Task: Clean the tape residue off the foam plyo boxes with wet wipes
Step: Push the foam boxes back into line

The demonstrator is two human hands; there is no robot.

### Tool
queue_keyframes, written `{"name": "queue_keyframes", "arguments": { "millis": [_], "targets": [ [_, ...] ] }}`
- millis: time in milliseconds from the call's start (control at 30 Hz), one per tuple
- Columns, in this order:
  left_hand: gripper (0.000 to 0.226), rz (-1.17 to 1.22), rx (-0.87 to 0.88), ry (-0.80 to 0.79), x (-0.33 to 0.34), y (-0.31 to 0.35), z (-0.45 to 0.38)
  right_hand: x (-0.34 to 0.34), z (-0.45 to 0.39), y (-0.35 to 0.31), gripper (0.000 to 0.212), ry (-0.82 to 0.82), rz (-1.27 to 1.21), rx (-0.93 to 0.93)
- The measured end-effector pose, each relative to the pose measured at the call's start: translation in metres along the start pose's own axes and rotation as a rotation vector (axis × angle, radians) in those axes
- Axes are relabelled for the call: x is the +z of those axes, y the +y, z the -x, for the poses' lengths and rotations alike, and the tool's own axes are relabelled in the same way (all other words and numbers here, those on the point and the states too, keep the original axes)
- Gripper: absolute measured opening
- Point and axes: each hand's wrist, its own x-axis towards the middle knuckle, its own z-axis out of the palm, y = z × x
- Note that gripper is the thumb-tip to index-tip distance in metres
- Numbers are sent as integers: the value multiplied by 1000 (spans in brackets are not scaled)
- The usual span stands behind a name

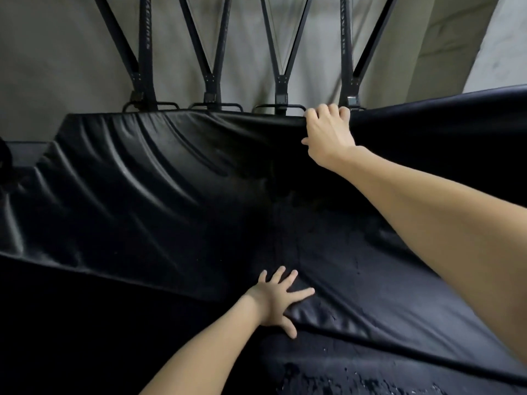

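A large black vinyl-covered foam plyo box (137, 178) fills most of the head view, its cover wrinkled on the left. My right hand (328, 135) reaches across and grips its far top edge, fingers curled over the rim. My left hand (278, 299) lies flat with fingers spread on the box's near surface, close to a lower seam. Pale specks and flecks of residue (356, 377) dot the dark surface at the bottom. No wet wipe is in sight.
Behind the box, several black metal frames (212, 78) stand upright against a grey concrete wall (57, 67). A dark low ledge (25, 152) sits at the far left. The lower left is deep shadow.
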Motion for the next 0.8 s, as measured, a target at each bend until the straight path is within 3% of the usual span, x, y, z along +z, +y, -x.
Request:
{"name": "queue_keyframes", "arguments": {
  "millis": [233, 400, 533, 633, 800],
  "targets": [
    [77, -233, 61, 63, 24, 4, -4, 46, 31, -2, 33, -31, -37, -8],
    [109, -241, -34, 76, 14, 24, 1, 64, 51, -10, 38, 28, -28, -42],
    [108, -253, -97, 114, 0, 34, 8, 66, 74, -15, 58, 37, -61, -80],
    [93, -283, -67, 179, -6, 47, 25, 67, 97, -12, 65, 72, -92, -82],
    [85, -285, -20, 156, -19, 90, 73, 56, 128, -2, 62, 120, -114, -91]
  ]
}}
